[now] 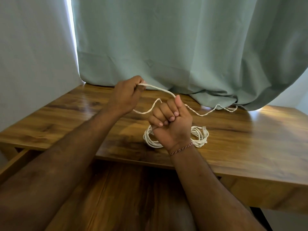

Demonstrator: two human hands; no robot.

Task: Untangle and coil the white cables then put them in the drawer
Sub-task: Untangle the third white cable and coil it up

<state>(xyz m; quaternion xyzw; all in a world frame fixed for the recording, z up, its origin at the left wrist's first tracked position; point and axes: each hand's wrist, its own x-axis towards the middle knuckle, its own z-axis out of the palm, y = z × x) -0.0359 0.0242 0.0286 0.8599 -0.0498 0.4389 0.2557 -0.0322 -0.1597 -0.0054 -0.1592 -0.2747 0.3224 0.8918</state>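
The left hand [127,95] is raised over the far-left part of the surface [241,147], its fingers [139,88] pinched on the loose white cable [160,89]. The right hand [171,120] is clenched into a fist around the same cable, thumb up, w/ a striped thread bracelet [180,149] at the wrist. Between the two hands the cable arcs across, and a slack loop droops below toward the surface. Past the right fist it trails far-right in soft waves to the hem of the green curtain [183,47], where the end looks twisted on itself (hard to tell if that is a true knot).

Judging by this, the step is feeding length to form loops. To do it well: keep each loop the same size, let the cable roll in the fingers so twist runs out, and pull the tail free of the curtain before it snags.

A coiled white cable [199,137], approx round, lies flat just behind the right wrist, clear plug on its right side. Thin, limp, matte cord; glossy wood-grain surface. No drawer front is clearly in view.
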